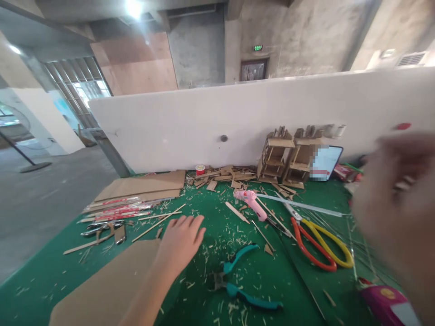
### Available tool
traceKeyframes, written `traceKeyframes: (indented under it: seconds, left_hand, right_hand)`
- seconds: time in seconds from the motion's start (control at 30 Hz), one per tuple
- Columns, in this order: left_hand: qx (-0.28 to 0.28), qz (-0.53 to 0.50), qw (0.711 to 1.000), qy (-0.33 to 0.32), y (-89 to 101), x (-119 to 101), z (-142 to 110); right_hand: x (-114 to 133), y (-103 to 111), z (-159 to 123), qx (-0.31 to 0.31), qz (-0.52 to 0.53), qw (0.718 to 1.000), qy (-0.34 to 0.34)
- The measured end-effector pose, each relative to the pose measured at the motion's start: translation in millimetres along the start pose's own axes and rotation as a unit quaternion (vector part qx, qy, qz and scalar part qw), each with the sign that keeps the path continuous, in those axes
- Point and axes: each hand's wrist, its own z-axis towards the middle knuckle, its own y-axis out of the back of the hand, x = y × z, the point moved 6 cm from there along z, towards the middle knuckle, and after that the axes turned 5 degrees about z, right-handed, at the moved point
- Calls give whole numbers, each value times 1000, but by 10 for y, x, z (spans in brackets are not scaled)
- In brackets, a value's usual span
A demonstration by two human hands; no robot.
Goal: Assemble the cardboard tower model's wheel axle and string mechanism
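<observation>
My left hand [181,242] rests palm down at the edge of a flat cardboard sheet [102,285], its fingers stretched and the thumb apart, with nothing in it. Close to the camera at the right, my right hand [390,194] is raised and smeared by motion; its fingers cannot be made out. Nearest to the left hand lie teal-handled cutting pliers [243,296] with their handles spread. Beyond them are a pink glue gun [253,203] with a long glue stick [302,206] and scissors [316,240] with red and yellow handles. Below the right hand sits a purple tape measure [387,301].
Two small cardboard shelf models [277,156] and a phone [326,163] stand against a white panel [176,131] behind the green table. Cardboard scraps [227,174], packaged sticks [117,210], a red-and-white spool [200,170] and many shavings lie about. Cardboard sheets [142,185] lie at back left.
</observation>
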Motion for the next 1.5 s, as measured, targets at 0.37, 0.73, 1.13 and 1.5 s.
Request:
traceKeyframes:
  seconds: [0.37, 0.73, 1.13, 1.5]
  left_hand:
    - [167, -92, 981, 30, -404, 371, -300]
    - [97, 75, 992, 19, -540, 1180, 13]
    - [61, 17, 998, 13, -179, 618, -45]
    - [138, 45, 989, -44, -722, 788, -134]
  right_hand:
    - [-499, -1336, -833, 334, -234, 906, 110]
    - [-666, -1826, -680, 344, -260, 899, 80]
    - [-852, -1644, -583, 318, -222, 919, 67]
    - [-846, -1809, -608, 334, -177, 924, 56]
